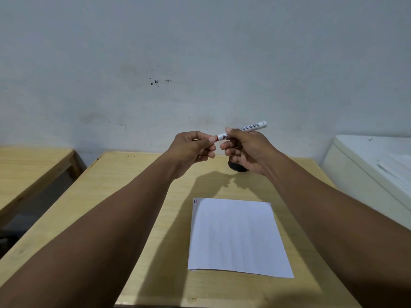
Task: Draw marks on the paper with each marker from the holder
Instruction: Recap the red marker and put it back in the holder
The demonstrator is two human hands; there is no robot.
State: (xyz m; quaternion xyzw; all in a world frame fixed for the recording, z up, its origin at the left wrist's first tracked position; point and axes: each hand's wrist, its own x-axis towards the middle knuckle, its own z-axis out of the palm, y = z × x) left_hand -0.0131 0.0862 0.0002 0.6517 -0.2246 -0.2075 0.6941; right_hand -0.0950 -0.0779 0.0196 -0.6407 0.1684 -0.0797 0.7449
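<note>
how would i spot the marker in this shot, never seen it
Above the far end of the wooden table, both hands meet in mid-air. The marker runs between them: right hand on its barrel, left hand at its red end. It is white with print.

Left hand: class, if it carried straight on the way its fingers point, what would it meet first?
Probably the right hand: the left hand points right along the marker, whose red end its fingers pinch.

**Wood, paper and plastic before me**

My table (138,218) is pale wood with a smooth, faintly satin finish. On it lies a sheet of matt white paper (238,236). The marker (251,127) looks like glossy white plastic. The wall (200,52) behind is matt, scuffed paint.
</note>
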